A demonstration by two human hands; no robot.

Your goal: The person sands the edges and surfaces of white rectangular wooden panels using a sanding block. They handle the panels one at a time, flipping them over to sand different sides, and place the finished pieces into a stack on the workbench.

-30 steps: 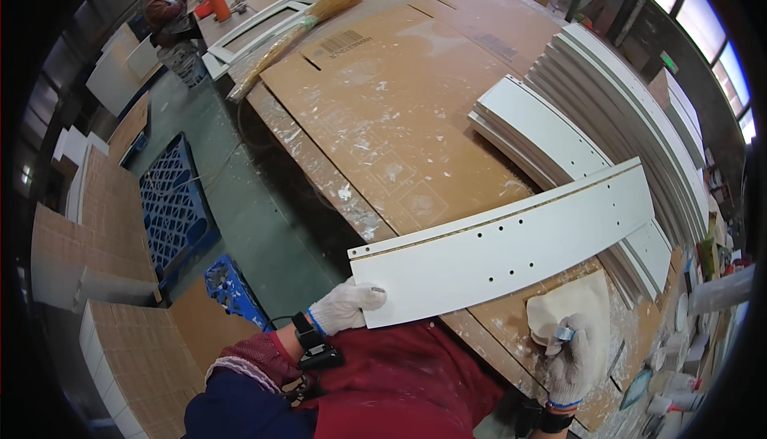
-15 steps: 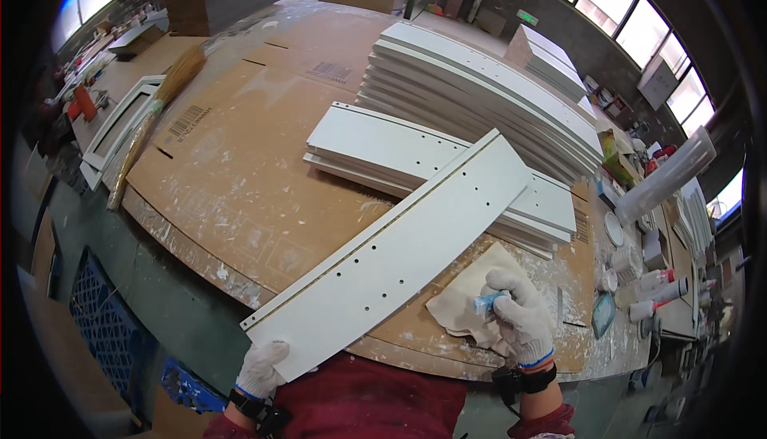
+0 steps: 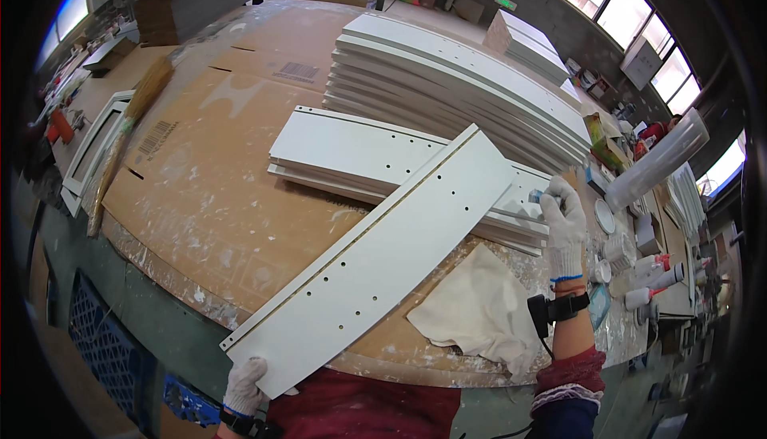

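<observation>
My left hand (image 3: 243,385), in a white knit glove, grips the near end of a long white board (image 3: 383,243) with small drilled holes and a groove along one edge. The board lies slanted, its far part resting across a short stack of similar white boards (image 3: 343,139). My right hand (image 3: 566,227), gloved too, is closed with a small blue piece (image 3: 535,196) between its fingers, whose kind I cannot make out. It is over the right end of the short stack. A cream cloth (image 3: 479,307) lies crumpled on the table nearer to me.
A tall stack of white panels (image 3: 455,79) stands behind. Paint-flecked cardboard (image 3: 232,191) covers the table. At the left edge lie a straw broom (image 3: 132,127) and white frames (image 3: 92,147). A clear plastic roll (image 3: 659,159), bottles (image 3: 651,297) and tubs crowd the right.
My right hand has moved up and away from the cloth toward the short stack, still holding the blue piece. The left hand keeps its grip; the view has shifted slightly.
</observation>
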